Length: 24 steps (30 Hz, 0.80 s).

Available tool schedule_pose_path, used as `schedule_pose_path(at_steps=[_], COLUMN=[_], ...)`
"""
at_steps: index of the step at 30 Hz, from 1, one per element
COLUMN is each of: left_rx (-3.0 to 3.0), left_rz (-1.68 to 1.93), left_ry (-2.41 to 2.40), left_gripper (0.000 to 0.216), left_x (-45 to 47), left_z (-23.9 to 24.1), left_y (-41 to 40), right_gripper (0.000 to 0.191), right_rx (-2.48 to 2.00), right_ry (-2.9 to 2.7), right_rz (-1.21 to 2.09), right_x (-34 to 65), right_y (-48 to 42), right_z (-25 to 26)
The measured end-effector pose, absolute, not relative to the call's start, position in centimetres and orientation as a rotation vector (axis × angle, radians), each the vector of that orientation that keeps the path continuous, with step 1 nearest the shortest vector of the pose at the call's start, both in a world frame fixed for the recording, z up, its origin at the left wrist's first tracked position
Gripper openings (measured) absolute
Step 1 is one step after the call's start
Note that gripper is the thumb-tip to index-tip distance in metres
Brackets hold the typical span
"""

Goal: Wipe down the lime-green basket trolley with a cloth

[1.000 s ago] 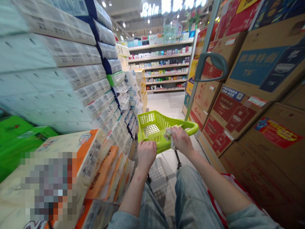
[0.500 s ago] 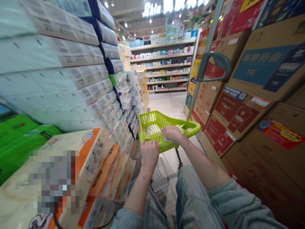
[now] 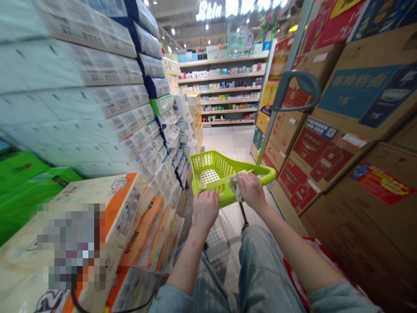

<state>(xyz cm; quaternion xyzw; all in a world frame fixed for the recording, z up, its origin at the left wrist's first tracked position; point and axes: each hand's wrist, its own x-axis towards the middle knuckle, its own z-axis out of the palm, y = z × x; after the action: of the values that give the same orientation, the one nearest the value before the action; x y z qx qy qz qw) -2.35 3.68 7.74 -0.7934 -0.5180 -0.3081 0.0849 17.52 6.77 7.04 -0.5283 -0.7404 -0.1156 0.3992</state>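
Shop aisle with a pale tiled floor (image 3: pixel 224 141) running up the middle of the frame, lined with goods on both sides. At the left edge, bright green packs (image 3: pixel 24 178); above, filling the upper left, a tall stack of white wrapped packs (image 3: pixel 97 93). In the lower left, a cream pack (image 3: pixel 119 208) with an orange band, partly covered by a pixelated patch, and orange-printed packs (image 3: pixel 143 232) just beside. Left of centre, the left hand (image 3: pixel 205 208), with fingers curled over the near rim of a lime-green basket (image 3: pixel 226 200). Lattice walls on the basket, placed at the centre of the frame, with a metal leg (image 3: pixel 243 213) below. In the upper centre, shelves (image 3: pixel 224 78) of small boxed goods. Right of centre, the right hand (image 3: pixel 252 191), with fingers closed around a crumpled pale cloth (image 3: pixel 238 181), pressed to the basket's near rim. Farther right, a grey-blue loop handle (image 3: pixel 317 93) on an upright pole. Along the right side, stacked cardboard boxes (image 3: pixel 374 182) with red and blue printing. At bottom centre, denim-clad legs (image 3: pixel 263 265).
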Motion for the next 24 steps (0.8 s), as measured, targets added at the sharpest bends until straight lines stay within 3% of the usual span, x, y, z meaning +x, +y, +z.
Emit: schedule_pose_path(at_steps=[6, 17, 24], left_rx=[-2.421, -2.469, -2.572], left_rz=[-1.362, -1.772, -2.049], left_ry=[-1.659, -1.693, -1.688], left_gripper=[0.041, 0.044, 0.049], left_x=[-5.5, -4.4, -5.4], left_z=[7.0, 5.9, 4.9], left_y=[5.1, 4.9, 4.8], right_gripper=[0.031, 0.025, 0.041], right_rx=[-1.254, -1.237, -1.345], right_ry=[-1.795, -1.877, -2.172], right_rz=[-0.348, -0.362, -0.409], right_x=[16.9, 9.6, 10.6], right_y=[6.2, 3.5, 4.9], right_z=[5.8, 5.6, 7.9])
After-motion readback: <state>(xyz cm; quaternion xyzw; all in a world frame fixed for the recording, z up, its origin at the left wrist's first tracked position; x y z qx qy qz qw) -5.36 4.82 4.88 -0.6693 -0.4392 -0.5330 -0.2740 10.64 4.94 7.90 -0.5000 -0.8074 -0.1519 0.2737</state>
